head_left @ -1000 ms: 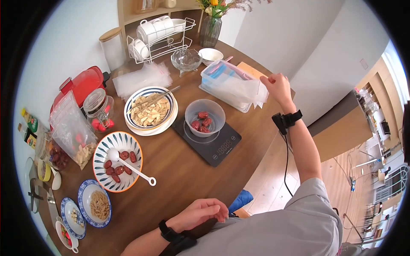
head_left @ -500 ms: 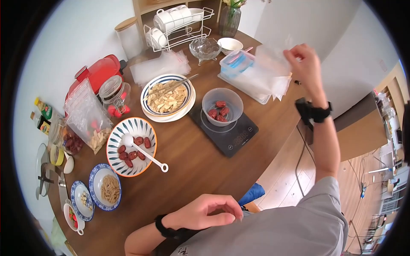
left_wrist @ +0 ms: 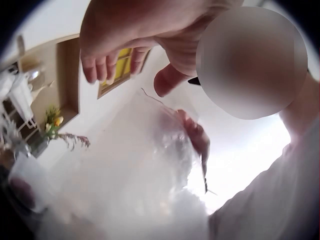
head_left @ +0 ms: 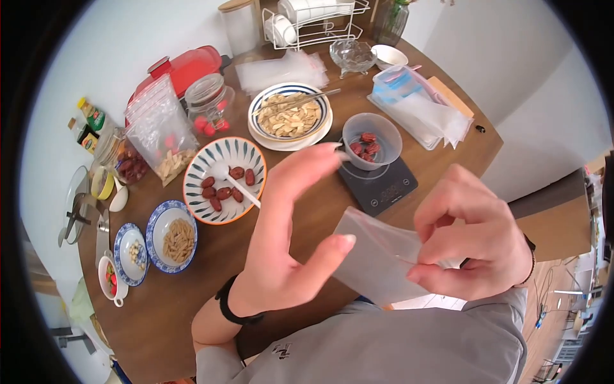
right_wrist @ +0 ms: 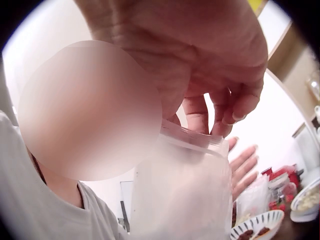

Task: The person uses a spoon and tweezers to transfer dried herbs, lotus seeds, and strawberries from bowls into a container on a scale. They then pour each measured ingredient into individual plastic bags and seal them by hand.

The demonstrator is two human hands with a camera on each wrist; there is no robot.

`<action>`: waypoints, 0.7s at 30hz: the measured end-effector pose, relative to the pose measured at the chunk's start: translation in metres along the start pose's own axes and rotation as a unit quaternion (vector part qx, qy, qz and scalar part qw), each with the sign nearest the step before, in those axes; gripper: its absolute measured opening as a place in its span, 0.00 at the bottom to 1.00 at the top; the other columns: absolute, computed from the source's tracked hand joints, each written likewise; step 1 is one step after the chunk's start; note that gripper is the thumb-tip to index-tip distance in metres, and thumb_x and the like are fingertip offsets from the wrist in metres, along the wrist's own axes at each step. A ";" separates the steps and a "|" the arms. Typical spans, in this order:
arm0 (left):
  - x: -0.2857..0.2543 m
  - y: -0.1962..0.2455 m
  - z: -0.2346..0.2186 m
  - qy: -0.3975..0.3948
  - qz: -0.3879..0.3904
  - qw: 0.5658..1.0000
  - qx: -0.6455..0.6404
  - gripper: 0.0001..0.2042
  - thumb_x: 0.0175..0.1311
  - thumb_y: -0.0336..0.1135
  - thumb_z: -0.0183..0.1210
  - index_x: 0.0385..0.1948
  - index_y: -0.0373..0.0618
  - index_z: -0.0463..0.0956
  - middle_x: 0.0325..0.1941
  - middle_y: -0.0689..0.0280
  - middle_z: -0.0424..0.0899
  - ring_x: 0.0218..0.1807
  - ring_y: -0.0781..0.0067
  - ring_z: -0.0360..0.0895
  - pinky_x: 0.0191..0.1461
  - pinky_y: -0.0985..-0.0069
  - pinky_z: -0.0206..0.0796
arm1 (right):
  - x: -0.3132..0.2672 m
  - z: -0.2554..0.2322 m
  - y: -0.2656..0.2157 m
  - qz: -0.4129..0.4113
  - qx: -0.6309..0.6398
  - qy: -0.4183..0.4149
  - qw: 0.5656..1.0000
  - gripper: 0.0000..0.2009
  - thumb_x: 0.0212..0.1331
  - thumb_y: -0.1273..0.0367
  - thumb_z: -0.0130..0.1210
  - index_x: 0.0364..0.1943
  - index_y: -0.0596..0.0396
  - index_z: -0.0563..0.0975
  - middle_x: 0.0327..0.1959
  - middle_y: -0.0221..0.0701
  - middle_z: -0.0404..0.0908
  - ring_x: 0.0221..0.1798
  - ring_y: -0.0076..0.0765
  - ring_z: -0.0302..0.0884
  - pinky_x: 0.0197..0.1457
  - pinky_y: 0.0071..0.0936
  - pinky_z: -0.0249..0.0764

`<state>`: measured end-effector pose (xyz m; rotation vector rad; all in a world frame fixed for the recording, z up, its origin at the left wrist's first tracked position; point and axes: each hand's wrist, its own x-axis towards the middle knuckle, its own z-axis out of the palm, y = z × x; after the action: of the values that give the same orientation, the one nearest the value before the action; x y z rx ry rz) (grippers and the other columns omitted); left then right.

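Note:
My right hand [head_left: 476, 237] pinches the top edge of a clear zip bag [head_left: 377, 262] between thumb and fingers. The bag hangs flat in front of my torso, and its zip strip [right_wrist: 192, 139] shows in the right wrist view. Just left of the bag, my left hand [head_left: 281, 237] is raised with thumb and fingers spread, holding nothing; its thumb tip comes close to the bag's edge. Behind the hands, a clear plastic tub [head_left: 389, 139] with several red dates [head_left: 368, 137] stands on a black kitchen scale [head_left: 387, 195].
A striped bowl [head_left: 198, 192] with dates and a white spoon [head_left: 219, 169] is at left. Behind it, tongs [head_left: 313, 96] lie across a bowl of dried slices [head_left: 288, 118]. A plastic box [head_left: 384, 99] with more bags stands back right. Small blue-rimmed bowls [head_left: 153, 246] sit front left.
My right hand has lifted a bag from the plastic box and brought it in front of my torso. My left hand has risen from the table's front edge, its fingers spreading.

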<state>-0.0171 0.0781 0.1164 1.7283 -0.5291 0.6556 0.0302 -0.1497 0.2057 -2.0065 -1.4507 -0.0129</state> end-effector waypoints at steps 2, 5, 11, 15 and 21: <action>-0.004 0.003 -0.004 -0.014 0.082 0.993 0.080 0.25 0.51 0.29 0.63 0.55 0.38 0.71 0.60 0.53 0.70 0.59 0.62 0.68 0.60 0.71 0.62 | 0.003 0.009 0.000 0.004 0.006 -0.012 1.000 0.09 0.39 0.73 0.70 0.19 0.50 0.77 0.31 0.27 0.74 0.28 0.30 0.64 0.32 0.26 0.59; -0.015 0.012 -0.001 -0.063 0.180 0.967 0.171 0.18 0.38 0.17 0.60 0.36 0.46 0.83 0.48 0.62 0.76 0.26 0.79 0.67 0.24 0.84 0.57 | 0.006 0.021 0.003 0.008 0.009 -0.027 1.000 0.09 0.39 0.75 0.69 0.21 0.52 0.77 0.32 0.29 0.74 0.28 0.31 0.64 0.31 0.27 0.60; -0.017 0.007 -0.001 -0.170 0.130 0.973 0.088 0.15 0.40 0.23 0.68 0.34 0.43 0.82 0.36 0.65 0.79 0.25 0.71 0.75 0.24 0.77 0.65 | 0.002 0.027 0.005 -0.009 0.018 -0.038 0.999 0.09 0.43 0.73 0.70 0.25 0.56 0.78 0.35 0.33 0.73 0.26 0.30 0.65 0.25 0.25 0.61; -0.008 0.012 -0.011 -0.167 0.097 0.981 0.027 0.13 0.40 0.24 0.68 0.32 0.44 0.81 0.33 0.65 0.79 0.25 0.71 0.74 0.25 0.78 0.64 | 0.007 0.011 0.011 -0.043 0.159 -0.100 0.981 0.15 0.46 0.64 0.73 0.30 0.61 0.81 0.41 0.37 0.71 0.21 0.23 0.62 0.22 0.18 0.61; -0.003 0.009 -0.022 -0.210 0.068 0.970 -0.100 0.07 0.43 0.26 0.68 0.24 0.43 0.79 0.32 0.65 0.79 0.25 0.70 0.73 0.27 0.77 0.63 | 0.002 0.017 0.013 -0.108 0.149 -0.152 0.971 0.14 0.46 0.63 0.73 0.28 0.55 0.79 0.39 0.36 0.80 0.21 0.29 0.69 0.22 0.22 0.63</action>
<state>-0.0288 0.0975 0.1251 1.6513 -0.9821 0.3122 0.0365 -0.1422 0.1867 -1.6509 -1.7404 0.4111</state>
